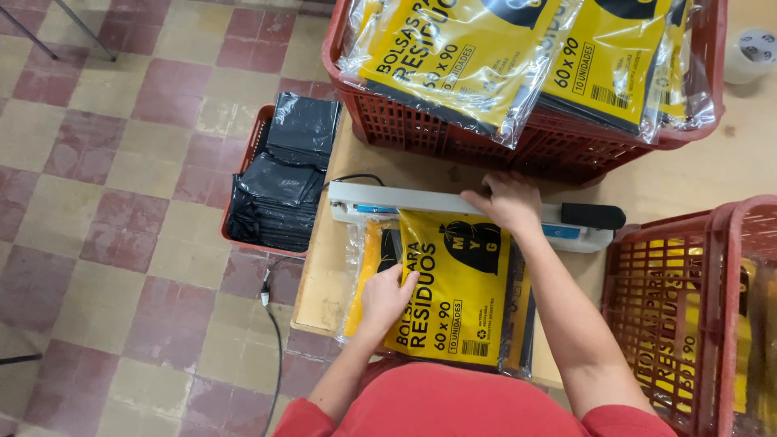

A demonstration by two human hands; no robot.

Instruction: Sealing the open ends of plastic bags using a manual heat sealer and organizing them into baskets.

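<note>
Yellow and black, the flat plastic packet (453, 291) lies on the wooden desk (324, 275), its far end under the arm of the white heat sealer (421, 202). The left hand (387, 295) presses flat on the packet's left edge, fingers spread. The right hand (510, 198) pushes down on the sealer arm. Sealing seems under way. The far red crate (518, 137) holds many finished-looking packets; the floor crate (283, 174) at the left has black bags waiting.
</note>
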